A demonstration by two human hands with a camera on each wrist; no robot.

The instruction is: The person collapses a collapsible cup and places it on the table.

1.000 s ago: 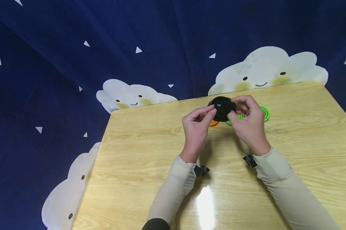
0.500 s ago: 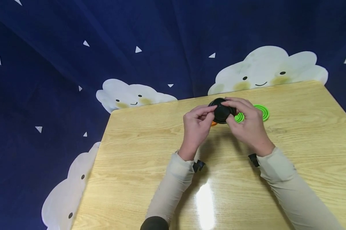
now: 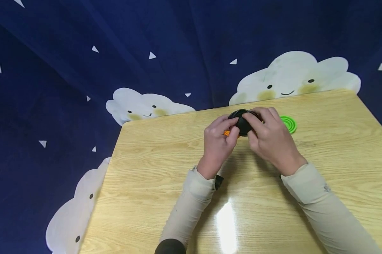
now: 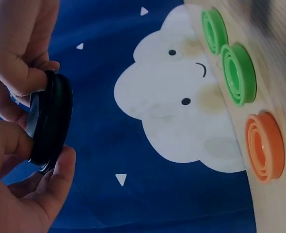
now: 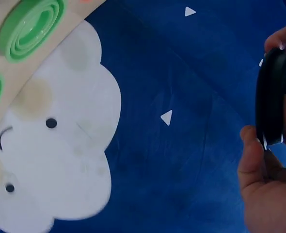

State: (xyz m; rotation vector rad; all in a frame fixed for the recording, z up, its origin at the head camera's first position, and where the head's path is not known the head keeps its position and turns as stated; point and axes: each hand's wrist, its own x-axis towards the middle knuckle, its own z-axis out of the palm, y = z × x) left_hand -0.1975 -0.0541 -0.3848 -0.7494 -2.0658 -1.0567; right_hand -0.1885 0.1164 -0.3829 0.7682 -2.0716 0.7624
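Note:
A round black collapsible cup, pressed flat into rings, is held up above the far part of the table. My left hand pinches its left side, with thumb and fingertips at the rim and centre. On its right side my right hand grips it, fingers reaching over the top onto the middle. The left wrist view shows the black cup edge-on between both hands. Its underside is hidden in the head view.
An orange ringed cup and two green ringed cups, one nearer and one farther, lie flattened near the table's back edge. Behind them hangs a dark blue curtain with clouds. Light wood tabletop spreads in front.
My right fingers have shifted from the cup's right rim onto its middle, and both hands have closed in more. The right hand now covers the nearer green cup in the head view.

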